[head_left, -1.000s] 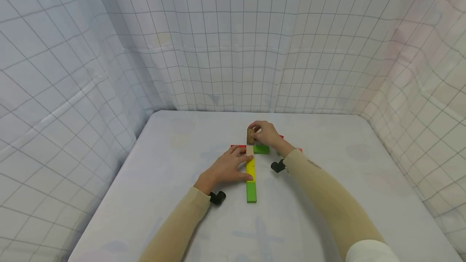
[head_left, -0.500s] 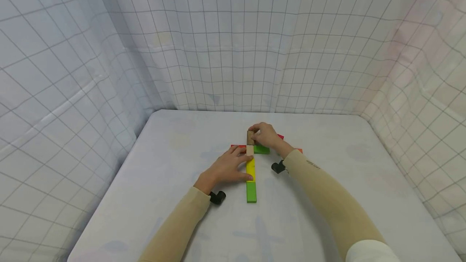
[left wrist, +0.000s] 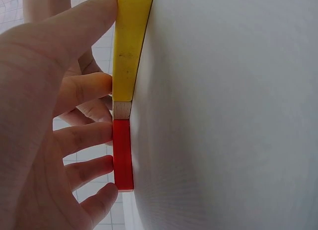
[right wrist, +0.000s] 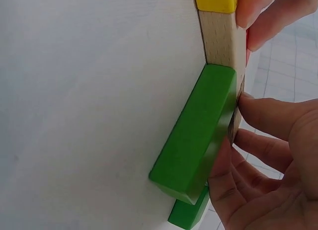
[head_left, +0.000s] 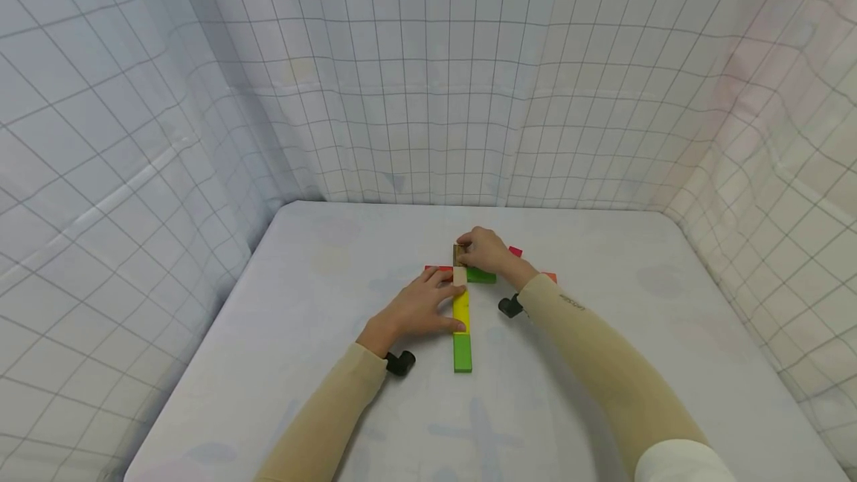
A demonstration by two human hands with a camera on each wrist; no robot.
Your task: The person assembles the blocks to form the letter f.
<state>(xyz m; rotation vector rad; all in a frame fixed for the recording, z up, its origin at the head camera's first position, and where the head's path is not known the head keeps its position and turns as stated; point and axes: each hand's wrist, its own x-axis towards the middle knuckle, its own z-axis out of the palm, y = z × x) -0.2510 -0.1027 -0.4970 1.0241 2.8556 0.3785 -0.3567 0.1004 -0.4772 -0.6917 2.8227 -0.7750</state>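
Rectangular wooden blocks form a cross on the white table. Its stem has a green block [head_left: 463, 353], a yellow block [head_left: 461, 313] and a plain wood block [head_left: 459, 277]; a red block [head_left: 438, 268] lies left, another green block [right wrist: 194, 135] right. My left hand [head_left: 420, 309] lies along the left side, fingers spread, thumb on the yellow block, other fingertips touching the yellow and red blocks [left wrist: 123, 155]. My right hand [head_left: 489, 250] pinches a dark brown wood block [head_left: 458, 254] at the far end of the plain one. Fingers partly cover the brown block.
Beyond the right forearm show a pinkish-red block [head_left: 515, 251] and an orange block [head_left: 550, 277]. Another green block [right wrist: 189, 212] appears behind the cross's right arm. Grid-patterned white curtains [head_left: 428, 95] stand at the back and both sides. Each wrist carries a black camera [head_left: 400, 364].
The right hand has brought the brown block down and slightly nearer, against the plain block's far end. The left hand has stayed in place.
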